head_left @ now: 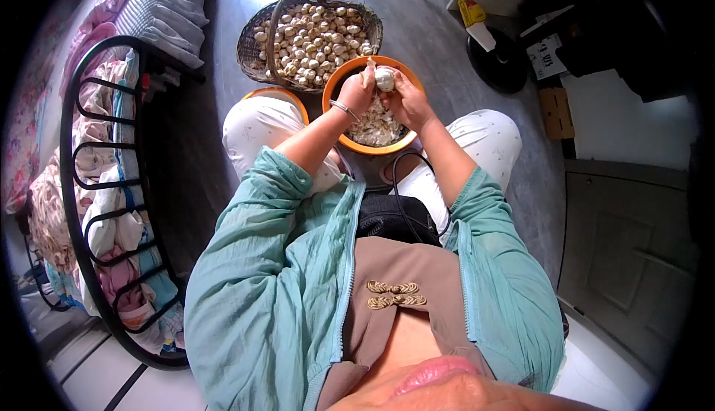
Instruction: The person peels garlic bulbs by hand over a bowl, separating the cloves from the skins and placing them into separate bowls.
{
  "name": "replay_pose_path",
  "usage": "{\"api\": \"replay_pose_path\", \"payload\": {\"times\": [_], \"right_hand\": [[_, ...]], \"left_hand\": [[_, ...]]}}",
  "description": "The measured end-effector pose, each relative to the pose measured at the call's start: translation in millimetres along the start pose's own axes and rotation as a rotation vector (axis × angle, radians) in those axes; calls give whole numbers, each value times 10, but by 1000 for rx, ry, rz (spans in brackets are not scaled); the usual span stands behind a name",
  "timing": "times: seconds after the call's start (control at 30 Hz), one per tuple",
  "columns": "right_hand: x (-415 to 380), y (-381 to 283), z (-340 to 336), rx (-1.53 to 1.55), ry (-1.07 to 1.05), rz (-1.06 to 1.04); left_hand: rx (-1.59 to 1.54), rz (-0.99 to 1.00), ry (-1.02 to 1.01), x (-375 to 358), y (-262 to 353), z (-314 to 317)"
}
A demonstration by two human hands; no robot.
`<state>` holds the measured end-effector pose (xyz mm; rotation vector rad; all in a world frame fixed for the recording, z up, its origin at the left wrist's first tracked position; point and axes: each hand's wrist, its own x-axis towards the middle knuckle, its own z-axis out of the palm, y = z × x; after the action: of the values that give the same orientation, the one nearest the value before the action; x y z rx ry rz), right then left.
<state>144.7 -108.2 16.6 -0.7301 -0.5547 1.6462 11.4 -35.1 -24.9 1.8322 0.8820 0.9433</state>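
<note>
A whitish garlic bulb [384, 79] is held up over an orange-rimmed bowl [415, 77]. My right hand [407, 103] grips the bulb from the right, its fingers curled around that side. On the other side my left hand [357, 93], with a bangle at the wrist, is closed with its fingertips against the bulb. Something pale and narrow sticks up by the left fingertips; I cannot tell what it is. Below both hands, loose garlic skins [376, 126] fill the bowl.
A wicker basket [249, 57] heaped with garlic bulbs stands just beyond the bowl. Another orange-rimmed container [287, 94] is partly hidden by my left knee. To the left is a black metal bed frame [71, 180]. A round black base [497, 65] sits at the upper right.
</note>
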Motion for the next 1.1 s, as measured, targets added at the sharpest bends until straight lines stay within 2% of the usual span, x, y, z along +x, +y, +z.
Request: {"api": "replay_pose_path", "payload": {"times": [0.03,0.1,0.2,0.27,0.37,0.4,0.47,0.5,0.53,0.57,0.6,0.63,0.73,0.77,0.8,0.87,0.93,1.0,1.1], "right_hand": [[-2,3,-4,-1,-1,-1],[-9,-3,10,-1,-35,-4],[-32,-27,47,68,42,27],[-17,-35,19,43,31,3],[29,13,-74,2,59,-20],[41,22,-104,-18,96,-22],[57,40,-137,-41,137,-23],[72,53,-166,-64,175,-23],[84,75,-191,-63,175,-24],[101,99,-212,-83,216,-20],[120,112,-229,-102,257,-17],[113,104,-196,-100,255,-19],[66,117,-87,-192,267,-44],[62,128,-66,-237,196,-65],[63,138,-55,-281,124,-86],[70,138,-40,-305,128,-30],[52,127,-17,-351,95,-23],[47,106,-9,-363,88,-18],[50,92,-1,-375,76,-6]], "left_hand": [[0,1,1,1,47,-22],[-380,-515,-202,3,146,-71],[-278,-577,-230,15,130,-83],[-155,-557,-260,12,65,-99],[471,-394,-386,31,-156,-42],[471,-393,-388,27,-219,-12],[563,-271,-247,-13,-411,71],[562,-97,-372,64,-401,4],[564,-96,-372,71,-370,7],[124,-380,-280,82,-334,20],[-322,-646,-176,89,-40,-44],[-444,-708,-134,75,163,-88],[-270,-594,-232,76,429,-180],[-194,-567,-282,69,413,-186],[-194,-568,-282,60,377,-162],[-34,-480,-196,32,315,-94],[-10,-446,-162,62,178,-78],[241,-202,-171,84,119,-113],[188,-228,-168,77,169,-119]]}}
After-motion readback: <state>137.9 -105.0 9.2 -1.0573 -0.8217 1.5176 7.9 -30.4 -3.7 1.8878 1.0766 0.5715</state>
